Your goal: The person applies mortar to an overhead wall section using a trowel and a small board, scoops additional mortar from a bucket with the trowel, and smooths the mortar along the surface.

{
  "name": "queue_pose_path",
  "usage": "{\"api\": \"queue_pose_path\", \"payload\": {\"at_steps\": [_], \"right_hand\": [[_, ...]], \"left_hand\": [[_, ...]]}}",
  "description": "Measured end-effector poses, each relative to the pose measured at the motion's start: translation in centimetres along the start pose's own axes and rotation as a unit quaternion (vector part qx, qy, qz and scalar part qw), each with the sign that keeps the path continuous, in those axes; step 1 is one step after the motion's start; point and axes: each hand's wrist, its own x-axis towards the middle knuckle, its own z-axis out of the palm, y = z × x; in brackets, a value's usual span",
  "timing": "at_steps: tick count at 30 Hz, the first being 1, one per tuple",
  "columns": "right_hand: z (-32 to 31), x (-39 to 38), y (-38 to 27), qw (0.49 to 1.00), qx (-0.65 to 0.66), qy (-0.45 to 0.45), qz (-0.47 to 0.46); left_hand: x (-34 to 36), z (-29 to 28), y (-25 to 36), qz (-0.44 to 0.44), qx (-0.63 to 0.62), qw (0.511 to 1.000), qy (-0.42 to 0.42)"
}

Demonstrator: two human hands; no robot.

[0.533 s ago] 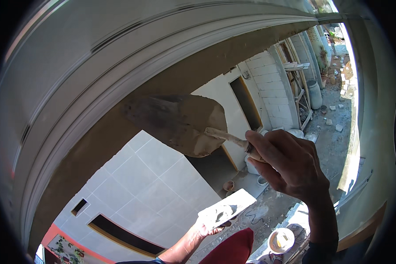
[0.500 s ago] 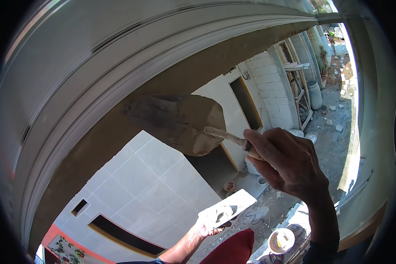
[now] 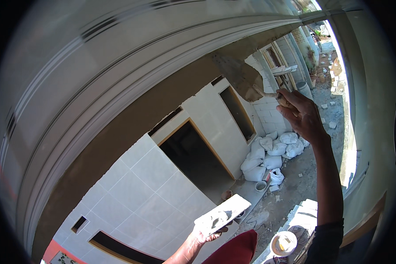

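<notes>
My right hand, at the right, is closed around the handle of a trowel. The trowel's blade is smeared with mortar, and its far end lies against a band of wet grey-brown mortar along the underside of the moulded beam. Lower down, my left hand grips a flat white board from beneath. A small heap of grey mortar sits on the board. The left fingers are partly hidden under it.
Pale moulding runs above the mortar band. Below are a tiled wall, a dark doorway and several white sacks. A bucket stands at the lower right. A dark red pointed shape crosses the lower edge.
My right hand and the trowel have moved up and away to the right along the band, uncovering the doorway and sacks. My left hand keeps the board nearly in place.
</notes>
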Motion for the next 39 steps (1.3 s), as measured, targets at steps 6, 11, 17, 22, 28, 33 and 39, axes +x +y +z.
{"api": "queue_pose_path", "payload": {"at_steps": [6,11,17,22,28,33,39], "right_hand": [[-1.0,-0.7,2.8,0.984,0.06,0.048,0.158],[-1.9,1.0,5.5,0.979,0.053,0.022,0.198],[-0.9,2.3,4.5,0.98,0.044,0.006,0.194],[-2.3,0.5,-0.6,0.98,0.042,-0.056,0.186],[-0.8,-3.1,-9.1,0.992,0.076,-0.042,0.097],[0.4,-5.2,-16.0,0.983,0.105,-0.098,0.116],[0.0,-7.2,-22.4,0.968,0.145,-0.202,0.038]], "left_hand": [[0.6,0.6,-0.5,-0.003,-0.013,1.0,-0.01],[1.1,0.2,-0.1,-0.041,-0.047,0.998,-0.014],[0.3,0.1,-0.6,-0.005,-0.061,0.998,0.007],[1.2,-2.2,0.7,-0.027,-0.035,0.999,-0.031],[0.5,-3.7,0.9,-0.053,-0.07,0.995,-0.041],[-0.5,-3.4,0.4,-0.013,0.01,1.0,-0.01],[-2.4,-3.2,-0.1,-0.027,-0.064,0.996,-0.053]]}}
